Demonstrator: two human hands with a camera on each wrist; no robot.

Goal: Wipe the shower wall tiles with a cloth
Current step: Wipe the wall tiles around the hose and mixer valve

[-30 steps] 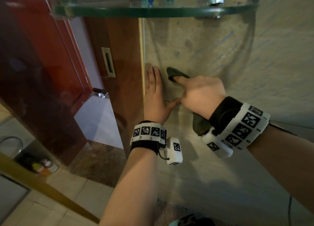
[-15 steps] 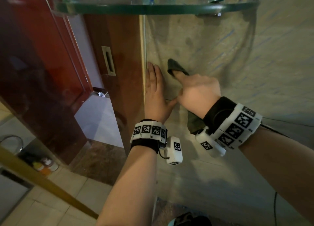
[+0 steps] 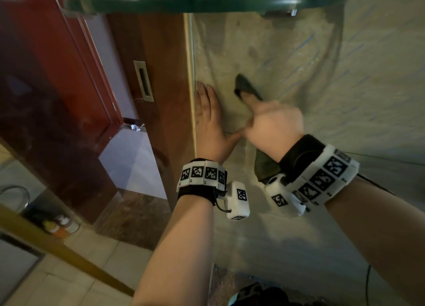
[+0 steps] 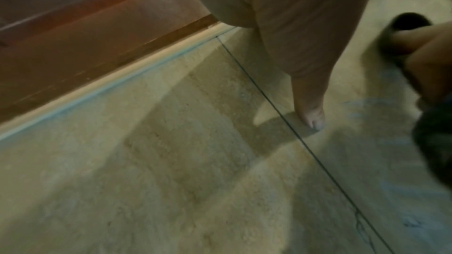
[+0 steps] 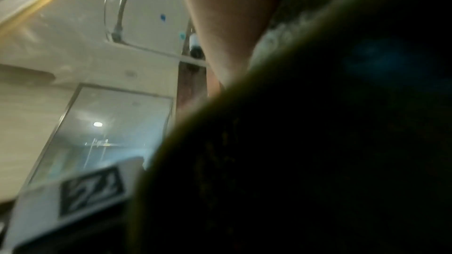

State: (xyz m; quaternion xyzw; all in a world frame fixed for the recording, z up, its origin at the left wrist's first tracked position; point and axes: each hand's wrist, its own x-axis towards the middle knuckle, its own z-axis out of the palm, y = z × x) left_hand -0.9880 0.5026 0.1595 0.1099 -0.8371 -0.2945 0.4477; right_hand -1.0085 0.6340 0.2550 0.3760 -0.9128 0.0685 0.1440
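Note:
A dark green cloth point(image 3: 246, 87) lies flat against the beige shower wall tiles point(image 3: 287, 59). My right hand point(image 3: 273, 121) presses it to the wall with straight fingers; the cloth's lower end point(image 3: 264, 167) hangs out below the wrist. The cloth point(image 5: 318, 142) fills most of the right wrist view. My left hand point(image 3: 207, 119) rests flat on the wall beside the tile edge, fingers straight, thumb point(image 4: 310, 111) touching a grout line. The right hand and cloth point(image 4: 401, 24) show at the right of the left wrist view.
A glass corner shelf point(image 3: 202, 3) with small bottles juts out above the hands. A red-brown wooden door point(image 3: 147, 80) with a recessed metal pull point(image 3: 143, 81) stands left of the wall. Bottles point(image 3: 57, 225) sit low on the tiled floor at the left.
My right hand has slid the cloth upward and a little to the right along the wall. The left hand has stayed flat in the same place.

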